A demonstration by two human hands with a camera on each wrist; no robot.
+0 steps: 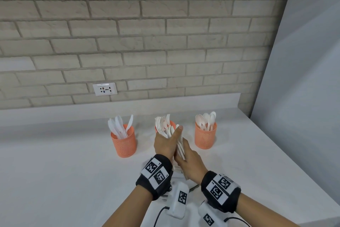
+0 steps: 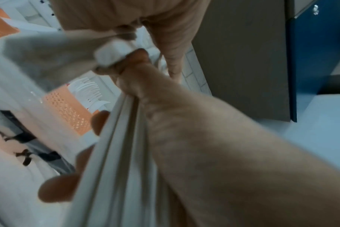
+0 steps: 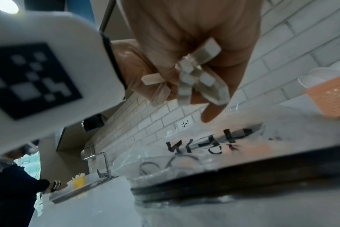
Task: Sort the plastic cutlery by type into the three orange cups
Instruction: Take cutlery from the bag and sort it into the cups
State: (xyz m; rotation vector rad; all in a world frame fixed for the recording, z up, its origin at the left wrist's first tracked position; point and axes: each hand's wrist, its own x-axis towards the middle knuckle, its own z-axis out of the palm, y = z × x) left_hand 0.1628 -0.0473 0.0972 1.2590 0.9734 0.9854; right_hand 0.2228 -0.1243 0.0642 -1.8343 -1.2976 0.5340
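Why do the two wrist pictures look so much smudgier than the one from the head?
Head view: evenly lit and sharp, the three orange cups crisp, brick lines bowed by the wide lens. Left wrist view: the held cutlery bundle is too close, blurred and dim. Right wrist view: soft foreground, the marker block fuzzy.

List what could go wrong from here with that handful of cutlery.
1. Both hands, left and right, grip one mixed bundle of cutlery; the handle ends splay crosswise, so pieces could slip out.
2. The bundle sits right in front of the fork cup; a forward move might tip it.
3. The bundle's types are hard to tell apart, so one could land in the wrong cup.
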